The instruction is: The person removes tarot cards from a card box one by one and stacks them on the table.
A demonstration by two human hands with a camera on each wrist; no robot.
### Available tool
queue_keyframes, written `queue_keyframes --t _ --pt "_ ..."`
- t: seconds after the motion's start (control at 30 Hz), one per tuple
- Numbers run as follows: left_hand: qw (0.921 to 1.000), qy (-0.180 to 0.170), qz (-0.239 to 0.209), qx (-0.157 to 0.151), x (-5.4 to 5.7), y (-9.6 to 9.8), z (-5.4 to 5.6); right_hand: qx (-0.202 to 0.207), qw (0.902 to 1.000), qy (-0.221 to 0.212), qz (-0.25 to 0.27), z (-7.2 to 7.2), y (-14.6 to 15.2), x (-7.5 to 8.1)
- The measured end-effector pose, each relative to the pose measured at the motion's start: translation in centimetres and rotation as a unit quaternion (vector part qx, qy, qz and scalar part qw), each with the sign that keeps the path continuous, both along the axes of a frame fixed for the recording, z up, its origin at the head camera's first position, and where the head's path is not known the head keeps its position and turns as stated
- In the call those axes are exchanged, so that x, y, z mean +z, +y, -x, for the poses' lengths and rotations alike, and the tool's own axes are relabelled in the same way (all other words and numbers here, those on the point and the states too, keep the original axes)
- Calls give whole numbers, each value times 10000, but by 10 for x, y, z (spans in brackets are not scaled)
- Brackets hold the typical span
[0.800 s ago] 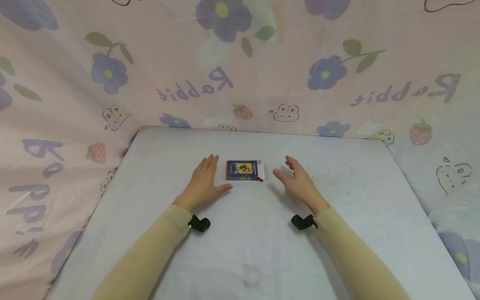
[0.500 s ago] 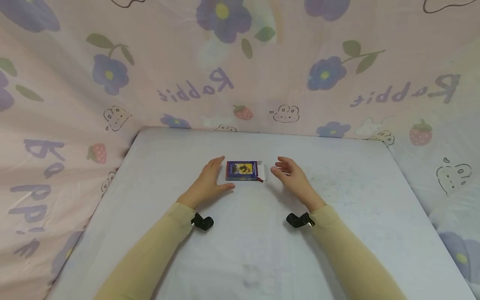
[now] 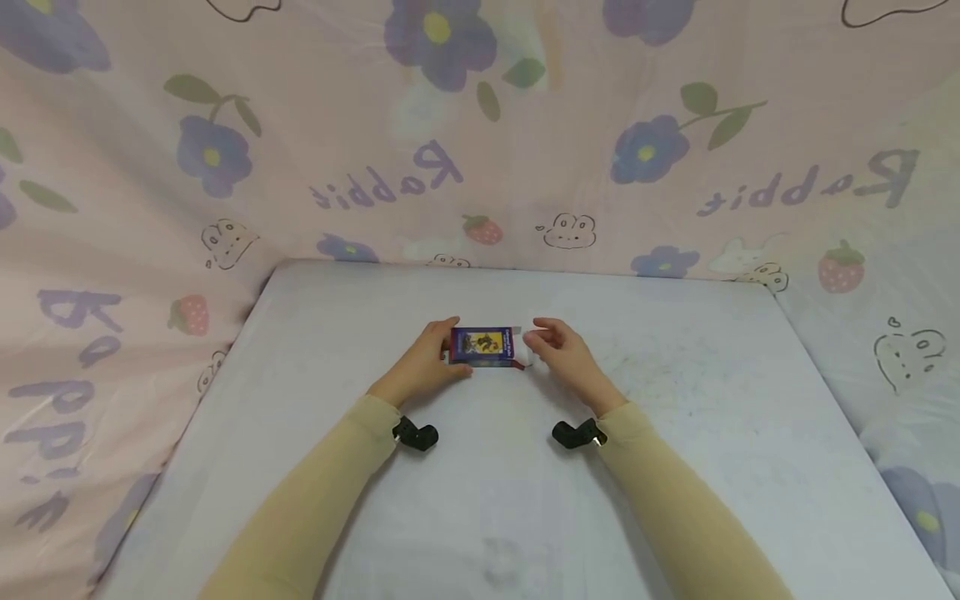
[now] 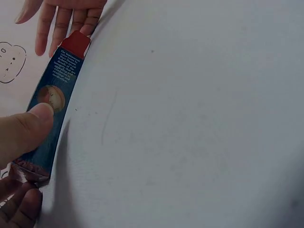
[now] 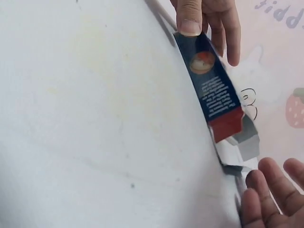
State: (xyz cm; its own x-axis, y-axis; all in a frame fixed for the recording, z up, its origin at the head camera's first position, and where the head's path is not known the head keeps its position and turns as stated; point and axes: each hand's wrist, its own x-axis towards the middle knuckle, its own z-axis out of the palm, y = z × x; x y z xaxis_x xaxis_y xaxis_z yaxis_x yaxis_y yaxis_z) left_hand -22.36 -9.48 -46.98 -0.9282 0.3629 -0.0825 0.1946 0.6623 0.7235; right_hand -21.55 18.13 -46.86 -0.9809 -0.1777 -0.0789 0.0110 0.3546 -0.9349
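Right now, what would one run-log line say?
Left hand: grips blue-and-red rectangular cardboard box | right hand: near its open end, contact unclear | below: white tabletop

Box [image 3: 482,342] in the way between the hands [image 3: 422,362] [image 3: 567,357], room nearside, perhaps little by flaps [image 5: 227,126].

A pale pink cloth [image 3: 300,92] hung behind a white desk [image 3: 480,475] and along both its sides, printed with purple-blue flowers [image 3: 438,50], red strawberries [image 3: 841,271], outlined rabbit faces [image 3: 568,233] and mirrored "Rabbit" lettering [image 3: 807,187]. A faint grey smudge [image 3: 500,562] marked the near part, perhaps a stain, though too blurred to tell
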Motion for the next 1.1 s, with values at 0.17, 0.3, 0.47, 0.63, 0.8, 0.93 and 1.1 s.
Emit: queue_keyframes --t 0.17,0.3,0.47,0.63,0.8,0.93,1.1 --pt "9994 -69 -313 -89 -9 -2 6 -131 9997 -143 -160 3 -1 -6" --pt "9964 -190 -824 -98 -17 -10 4 -165 9995 -122 -223 3 -2 -10" --pt "9938 -207 -1085 -83 -19 -14 3 -139 9996 -45 -259 2 -6 -12" --pt "9930 -282 -1146 -74 -20 -15 3 -142 9992 -1 -363 1 -12 -15" --pt "9924 -235 -1209 -17 -20 -16 3 -52 9989 -3 -470 3 -23 -14" --pt "9921 -281 -1223 -26 -20 -14 1 -25 9986 -38 -535 3 -26 -15" --pt "9926 -364 -1160 -3 -21 -13 1 12 9989 -119 -461 1 -26 -13"
